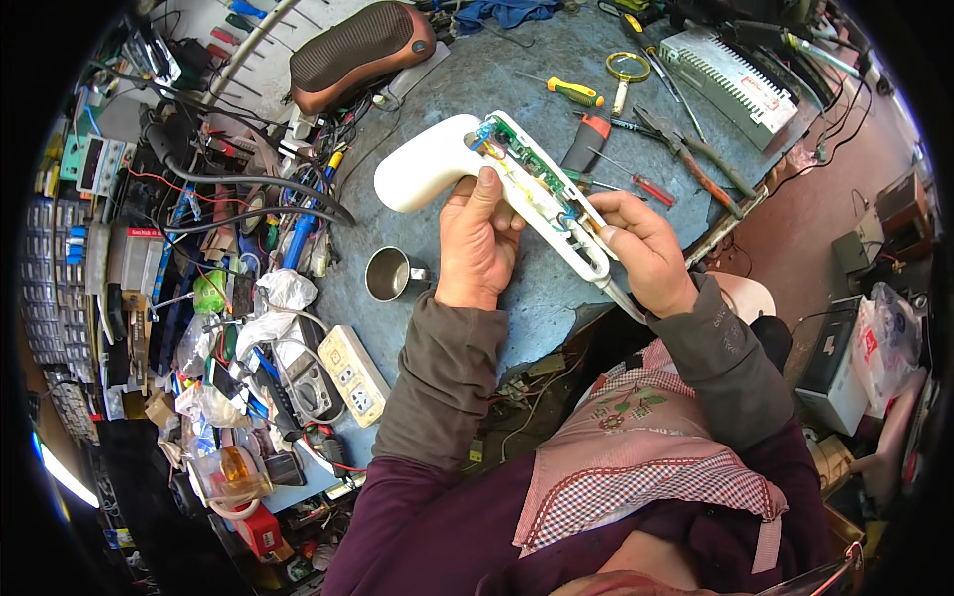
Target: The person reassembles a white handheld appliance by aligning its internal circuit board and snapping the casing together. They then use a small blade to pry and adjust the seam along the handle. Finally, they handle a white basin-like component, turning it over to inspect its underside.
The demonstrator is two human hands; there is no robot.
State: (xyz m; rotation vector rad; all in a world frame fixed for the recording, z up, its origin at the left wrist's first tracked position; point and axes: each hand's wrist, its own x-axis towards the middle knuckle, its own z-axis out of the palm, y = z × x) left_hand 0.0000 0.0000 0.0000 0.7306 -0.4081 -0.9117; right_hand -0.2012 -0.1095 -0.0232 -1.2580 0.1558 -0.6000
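A white handheld appliance with a rounded head lies across both hands, its handle opened lengthwise. Inside the handle show a green circuit board, thin coloured wires and small parts. My left hand grips the handle from below near the head, thumb along its edge. At the handle's lower end, my right hand is closed with its fingertips at the open side; a pale cord leads off under it. Whether the right fingers pinch a wire or the shell itself is hard to see. A metal mug stands left of my left wrist.
Beyond the appliance lie a red-and-grey handled tool, a red screwdriver, a yellow-green screwdriver, a magnifying glass and red-handled pliers. A massage pillow, power strip and metal-cased unit surround the blue worktop.
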